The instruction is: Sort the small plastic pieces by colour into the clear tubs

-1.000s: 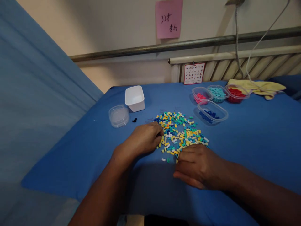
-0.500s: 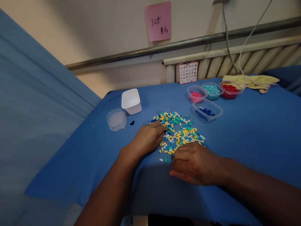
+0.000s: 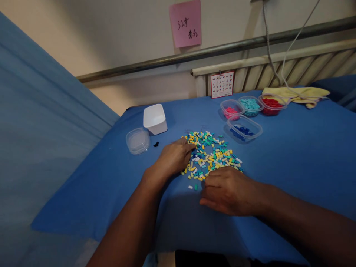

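Note:
A loose pile of small toy building bricks (image 3: 211,157) in yellow, green, teal, white and blue lies spread on a blue cloth. At the pile's left side is my left hand (image 3: 176,155), palm down, its bent fingers bunched among the bricks; the fingertips are partly hidden. My right hand (image 3: 226,191) rests at the near edge of the pile with its fingers curled under. Whatever lies beneath those fingers cannot be seen. A white brick (image 3: 190,187) and a green brick (image 3: 196,187) sit apart, just left of the right hand.
Clear tubs hold pink bricks (image 3: 230,112), turquoise bricks (image 3: 250,104), red bricks (image 3: 271,105) and dark blue bricks (image 3: 242,130). To the left stand a white tub (image 3: 155,119) and a clear container (image 3: 137,141), near black pieces (image 3: 156,144). Behind are a yellow cloth (image 3: 302,95) and a radiator (image 3: 261,66).
My left hand has shifted slightly left and up along the pile's edge, uncovering some blue and white bricks. My right hand stays in nearly the same place, still curled.

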The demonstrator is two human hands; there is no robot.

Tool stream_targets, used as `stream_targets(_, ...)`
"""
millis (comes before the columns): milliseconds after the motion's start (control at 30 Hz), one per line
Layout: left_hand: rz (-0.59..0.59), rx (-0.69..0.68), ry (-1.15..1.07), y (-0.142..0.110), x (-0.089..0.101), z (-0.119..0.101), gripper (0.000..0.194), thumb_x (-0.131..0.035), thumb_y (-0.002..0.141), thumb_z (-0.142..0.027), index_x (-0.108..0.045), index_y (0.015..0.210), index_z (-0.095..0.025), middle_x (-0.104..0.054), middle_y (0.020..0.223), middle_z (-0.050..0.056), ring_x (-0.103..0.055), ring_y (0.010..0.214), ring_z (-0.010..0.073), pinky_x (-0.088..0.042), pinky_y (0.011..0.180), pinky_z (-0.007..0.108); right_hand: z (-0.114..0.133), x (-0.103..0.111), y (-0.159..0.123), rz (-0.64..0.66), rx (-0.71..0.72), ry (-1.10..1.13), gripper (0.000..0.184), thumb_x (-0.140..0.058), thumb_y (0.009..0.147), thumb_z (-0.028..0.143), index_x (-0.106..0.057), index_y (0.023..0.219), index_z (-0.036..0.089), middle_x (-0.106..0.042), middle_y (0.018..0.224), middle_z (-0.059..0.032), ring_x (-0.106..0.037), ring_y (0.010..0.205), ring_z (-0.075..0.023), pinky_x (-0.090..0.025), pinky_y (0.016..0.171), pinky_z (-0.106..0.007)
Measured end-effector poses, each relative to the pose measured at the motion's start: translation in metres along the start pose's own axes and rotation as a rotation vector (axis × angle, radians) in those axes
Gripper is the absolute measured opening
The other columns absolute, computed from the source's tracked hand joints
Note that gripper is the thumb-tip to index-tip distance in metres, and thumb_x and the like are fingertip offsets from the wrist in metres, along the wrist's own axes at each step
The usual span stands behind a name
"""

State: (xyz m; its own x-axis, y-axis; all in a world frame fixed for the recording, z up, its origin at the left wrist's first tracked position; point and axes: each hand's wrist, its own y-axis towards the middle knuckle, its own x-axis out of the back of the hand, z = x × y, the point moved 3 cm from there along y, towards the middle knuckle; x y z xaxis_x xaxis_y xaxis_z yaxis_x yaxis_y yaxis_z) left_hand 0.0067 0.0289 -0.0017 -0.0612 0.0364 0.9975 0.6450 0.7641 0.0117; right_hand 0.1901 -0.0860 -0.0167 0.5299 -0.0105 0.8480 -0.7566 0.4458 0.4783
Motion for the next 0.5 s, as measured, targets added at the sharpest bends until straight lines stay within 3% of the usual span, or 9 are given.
stream_targets(233,0.037,-0.001,-0.004,0.0011,0.0,-0.001,0.029,-0.051,0.108,-0.031,-0.076,0.12,-0.023,-0.072,0.112,0.01,-0.068,0.101,0.0257,-0.052,0.085,0.036,-0.0027,0.0035,-0.0019,0.002,-0.001,0.037,0.035,-0.054,0.111,0.038,-0.068,0.084,0.02,-0.064,0.076,-0.0011,-0.056,0.071,-0.0163,-0.038,0.065,-0.034)
stream_targets(500,0.074,0.048,-0.048,0.0096,0.0067,-0.0081,0.022,-0.055,0.101,-0.022,-0.076,0.11,-0.021,-0.074,0.11,0.009,-0.068,0.096,0.0261,-0.047,0.076,0.034,-0.0018,0.0008,-0.0021,-0.024,0.015,0.04,0.035,-0.056,0.109,0.037,-0.066,0.08,0.02,-0.063,0.074,-0.0012,-0.056,0.07,-0.0164,-0.04,0.066,-0.034)
